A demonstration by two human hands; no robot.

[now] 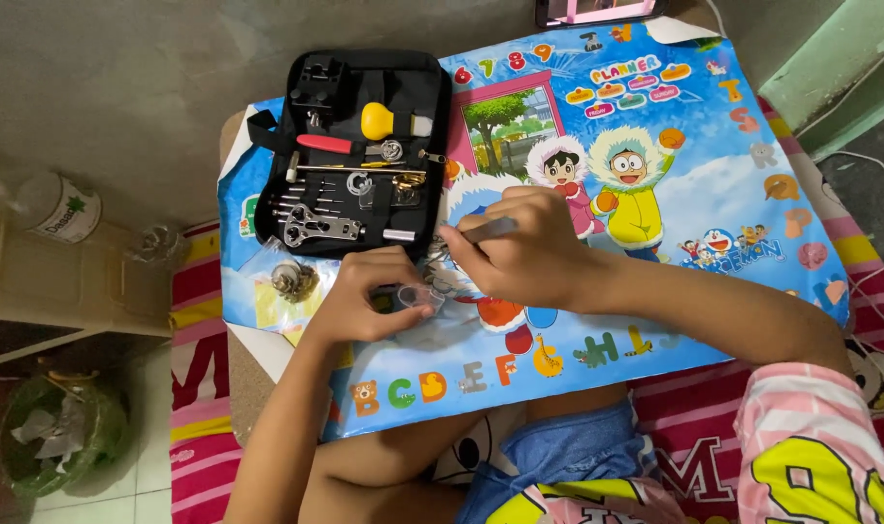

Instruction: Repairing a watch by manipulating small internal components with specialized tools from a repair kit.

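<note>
I note a thin grey tool [488, 230] pinched in the right hand [524, 257]; its long axis runs nearly level across the view, visible shaft at about 9 to 10 o'clock from the knuckles and its left end pointing toward 9 o'clock. The rest of its length is buried in the closed fist, so I cannot tell its full extent or what kind of tip it carries. At 8 o'clock from that hand, the left hand [364, 296] is curled around a small clear, round-looking part [417, 296], fingers and thumb closed on it; the part is partly covered by the fingers and too small for me to identify. Between the two hands I see small metallic bits [440, 278], blurred, identity unclear. Both hands work over a bright cartoon mat [714, 194] with coloured letters along its near edge. At 11 o'clock from the hands lies an open black tool case [359, 150], holding a yellow-handled tool [388, 120], a red-handled one [323, 144] and a flat metal wrench [320, 228]. At 9 o'clock from the left hand sits a small bag with a metal round piece [288, 279]. A pink-edged device [597, 10] at 12 o'clock is cut off by the frame.
</note>
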